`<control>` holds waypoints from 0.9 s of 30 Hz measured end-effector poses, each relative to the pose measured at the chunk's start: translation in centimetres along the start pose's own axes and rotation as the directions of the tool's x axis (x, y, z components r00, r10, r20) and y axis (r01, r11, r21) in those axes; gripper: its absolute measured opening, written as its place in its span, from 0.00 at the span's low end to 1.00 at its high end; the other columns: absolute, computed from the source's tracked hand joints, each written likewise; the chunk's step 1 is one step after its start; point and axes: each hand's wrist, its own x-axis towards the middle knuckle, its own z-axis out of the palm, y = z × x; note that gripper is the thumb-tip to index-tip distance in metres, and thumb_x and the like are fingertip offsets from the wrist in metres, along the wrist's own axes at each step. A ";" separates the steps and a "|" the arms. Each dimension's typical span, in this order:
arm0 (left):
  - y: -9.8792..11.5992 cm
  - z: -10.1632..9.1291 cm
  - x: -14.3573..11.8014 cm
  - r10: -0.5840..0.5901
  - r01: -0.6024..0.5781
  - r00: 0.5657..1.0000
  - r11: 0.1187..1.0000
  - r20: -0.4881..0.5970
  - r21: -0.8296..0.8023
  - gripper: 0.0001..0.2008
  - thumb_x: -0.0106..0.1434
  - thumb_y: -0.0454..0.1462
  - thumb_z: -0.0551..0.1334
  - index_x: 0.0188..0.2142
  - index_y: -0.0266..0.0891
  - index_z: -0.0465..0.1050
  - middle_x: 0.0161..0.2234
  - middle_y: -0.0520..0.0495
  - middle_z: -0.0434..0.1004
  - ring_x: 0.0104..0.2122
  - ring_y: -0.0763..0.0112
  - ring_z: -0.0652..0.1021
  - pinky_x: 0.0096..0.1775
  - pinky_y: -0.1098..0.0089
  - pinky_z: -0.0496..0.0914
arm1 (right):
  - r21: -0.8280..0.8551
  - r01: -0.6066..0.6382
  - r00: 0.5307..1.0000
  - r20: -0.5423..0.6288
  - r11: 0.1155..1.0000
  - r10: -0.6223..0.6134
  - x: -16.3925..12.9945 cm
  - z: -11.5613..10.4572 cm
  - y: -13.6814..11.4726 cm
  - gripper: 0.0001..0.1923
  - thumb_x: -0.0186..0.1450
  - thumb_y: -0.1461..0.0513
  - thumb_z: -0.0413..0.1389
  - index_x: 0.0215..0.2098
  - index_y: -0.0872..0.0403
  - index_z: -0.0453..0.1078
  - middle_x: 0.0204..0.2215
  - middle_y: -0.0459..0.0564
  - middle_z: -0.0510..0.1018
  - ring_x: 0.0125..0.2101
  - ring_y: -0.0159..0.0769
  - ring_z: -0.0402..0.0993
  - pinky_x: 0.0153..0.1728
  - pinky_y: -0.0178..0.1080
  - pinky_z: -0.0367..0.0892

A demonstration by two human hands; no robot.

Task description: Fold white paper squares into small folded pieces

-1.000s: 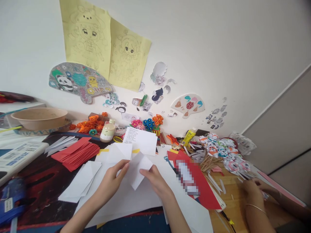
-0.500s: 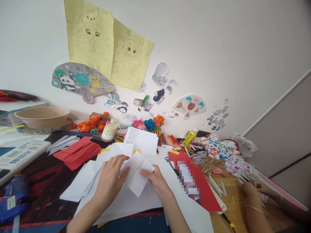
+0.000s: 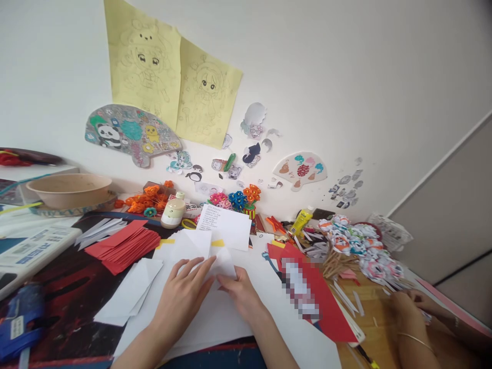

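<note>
At centre frame, a small folded white paper (image 3: 224,262) lies on bigger white sheets (image 3: 215,318) on the counter (image 3: 73,297). Left hand (image 3: 184,292) is spread flat, fingers pressing the paper's left side; right hand (image 3: 240,293) pinches its lower edge. Red paper stack (image 3: 123,246) at left, a co-worker's hand (image 3: 407,307) lower right. Risk: the loose sheets below may slide under pressure, so the crease goes crooked.

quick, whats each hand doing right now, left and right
Left hand: open, fingers spread flat, pressing on the folded white paper.
Right hand: fingers closed in a pinching grip on the same paper's lower edge.
</note>
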 end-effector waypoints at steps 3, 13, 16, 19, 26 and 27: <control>-0.2 -0.2 0.0 -0.003 0.003 1.000 1.000 -0.005 -0.021 0.16 0.64 0.37 0.54 0.52 0.44 0.65 0.46 0.46 0.76 0.47 0.60 0.73 0.49 0.59 0.59 | 0.025 0.019 1.000 0.005 0.999 -0.019 -0.1 0.2 0.1 0.21 0.52 0.60 0.64 0.43 0.57 0.72 0.34 0.52 0.77 0.33 0.38 0.71 0.33 0.36 0.64; -0.1 -1.3 0.0 -0.023 0.015 0.997 0.993 -0.068 -0.115 0.10 0.65 0.37 0.53 0.40 0.45 0.72 0.36 0.50 0.79 0.37 0.68 0.75 0.48 0.61 0.58 | 0.061 0.023 0.997 0.071 0.998 -0.027 -0.8 0.6 0.2 0.27 0.50 0.58 0.66 0.46 0.56 0.70 0.34 0.53 0.78 0.33 0.40 0.73 0.36 0.41 0.65; 0.1 -1.5 -0.2 -0.040 0.030 0.996 0.991 -0.075 -0.129 0.09 0.65 0.36 0.53 0.37 0.45 0.72 0.33 0.51 0.78 0.35 0.69 0.75 0.47 0.62 0.57 | 0.060 0.029 0.997 0.075 0.998 -0.033 -0.9 0.6 0.5 0.29 0.49 0.59 0.67 0.47 0.56 0.69 0.34 0.52 0.78 0.33 0.39 0.72 0.36 0.41 0.65; 0.4 -1.5 -0.5 -0.063 0.050 0.995 0.987 -0.076 -0.153 0.09 0.64 0.36 0.53 0.35 0.45 0.72 0.31 0.52 0.78 0.33 0.70 0.75 0.46 0.62 0.57 | 0.045 0.044 0.997 0.064 0.998 -0.047 -0.8 0.6 0.4 0.26 0.49 0.59 0.66 0.45 0.56 0.70 0.33 0.51 0.77 0.32 0.38 0.72 0.35 0.39 0.65; 0.0 -1.5 0.0 -0.424 0.427 0.898 0.767 0.119 -0.479 0.13 0.62 0.45 0.54 0.30 0.42 0.73 0.30 0.50 0.79 0.33 0.64 0.75 0.39 0.65 0.63 | -0.088 0.167 0.981 0.110 0.982 -0.157 -0.1 -0.1 0.1 0.19 0.51 0.60 0.64 0.40 0.56 0.70 0.31 0.50 0.75 0.31 0.37 0.70 0.30 0.36 0.64; -0.2 -1.6 0.2 -0.468 0.481 0.867 0.692 0.174 -0.538 0.14 0.61 0.46 0.55 0.30 0.41 0.73 0.30 0.50 0.79 0.33 0.64 0.75 0.38 0.67 0.64 | -0.097 0.184 0.981 0.089 0.978 -0.175 0.1 -0.4 0.1 0.19 0.51 0.60 0.64 0.41 0.56 0.70 0.32 0.50 0.75 0.31 0.36 0.69 0.29 0.36 0.64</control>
